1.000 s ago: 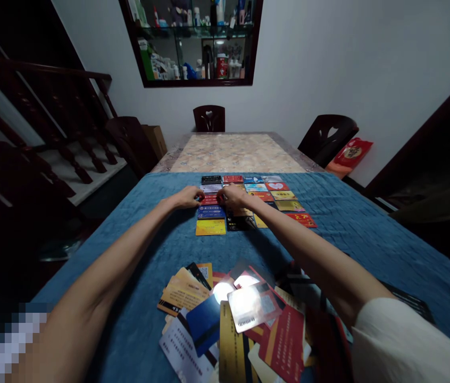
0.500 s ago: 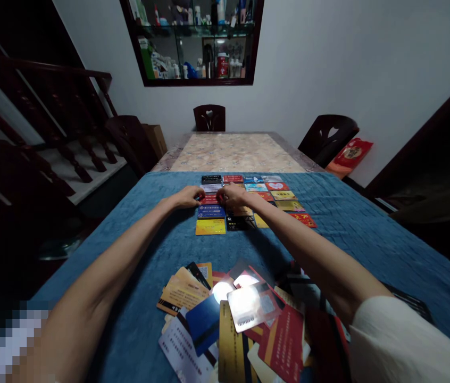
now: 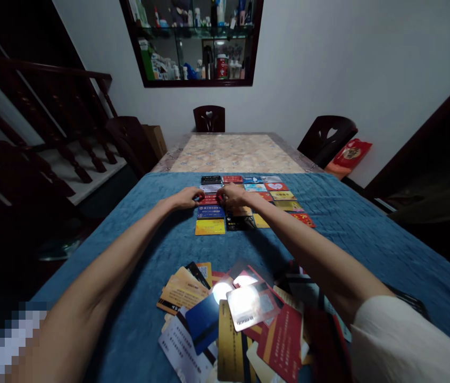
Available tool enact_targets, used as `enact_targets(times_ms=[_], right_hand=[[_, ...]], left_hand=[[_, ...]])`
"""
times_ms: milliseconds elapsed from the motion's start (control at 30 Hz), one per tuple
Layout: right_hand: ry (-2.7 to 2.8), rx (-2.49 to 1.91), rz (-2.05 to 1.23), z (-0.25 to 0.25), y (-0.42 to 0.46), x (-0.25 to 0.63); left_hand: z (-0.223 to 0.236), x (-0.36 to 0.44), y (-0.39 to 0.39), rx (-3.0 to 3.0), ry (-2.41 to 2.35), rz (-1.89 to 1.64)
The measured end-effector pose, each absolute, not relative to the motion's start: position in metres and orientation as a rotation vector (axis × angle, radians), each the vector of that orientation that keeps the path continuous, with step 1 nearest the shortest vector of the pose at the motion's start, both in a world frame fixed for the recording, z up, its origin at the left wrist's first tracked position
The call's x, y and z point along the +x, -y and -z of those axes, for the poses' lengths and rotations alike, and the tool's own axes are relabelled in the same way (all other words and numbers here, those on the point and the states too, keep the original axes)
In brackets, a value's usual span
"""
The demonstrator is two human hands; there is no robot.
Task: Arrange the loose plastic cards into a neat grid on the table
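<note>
Several plastic cards lie in neat rows on a blue cloth (image 3: 352,223) at mid-table. My left hand (image 3: 187,197) and my right hand (image 3: 233,194) reach out side by side and pinch the two ends of a red card (image 3: 210,199) in the left column. Below it sit a blue card (image 3: 210,212) and a yellow card (image 3: 209,227). A loose heap of cards (image 3: 241,324) lies close to me, between my forearms.
Beyond the blue cloth the table top (image 3: 235,151) shows a beige pattern. Dark chairs stand at the far end (image 3: 209,118), the right (image 3: 326,138) and the left (image 3: 131,141). A red bag (image 3: 350,154) leans by the wall; a stair railing (image 3: 49,106) runs at left.
Both hands stay on the red card; the right hand has shifted very slightly. The cards otherwise lie as before.
</note>
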State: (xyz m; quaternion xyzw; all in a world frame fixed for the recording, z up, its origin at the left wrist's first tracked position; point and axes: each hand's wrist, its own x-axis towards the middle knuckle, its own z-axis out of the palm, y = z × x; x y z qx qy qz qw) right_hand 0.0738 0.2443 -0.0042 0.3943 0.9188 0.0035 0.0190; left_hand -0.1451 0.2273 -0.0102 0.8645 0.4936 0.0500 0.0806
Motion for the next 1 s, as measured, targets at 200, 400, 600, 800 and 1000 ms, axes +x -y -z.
enact_targets(times_ms=[200,400,600,800,1000], right_hand=[[-2.902,1.267,-0.020,0.004,-0.244,0.078],[-2.964,1.359,-0.038,0.004,-0.240,0.089],[-2.991,1.458,-0.060,0.005,-0.219,0.106],[-3.000,1.451,-0.083,0.006,-0.191,0.125],[-3.038,1.400,-0.086,0.008,-0.161,0.145]], left_hand=[[0.012,-0.147,-0.227,2.601,-1.499,-0.168],[0.014,-0.147,-0.226,2.636,-1.530,-0.356],[0.016,-0.142,-0.219,2.665,-1.516,-0.590],[0.013,-0.128,-0.199,2.703,-1.482,-0.641],[0.006,-0.107,-0.167,2.715,-1.440,-0.587]])
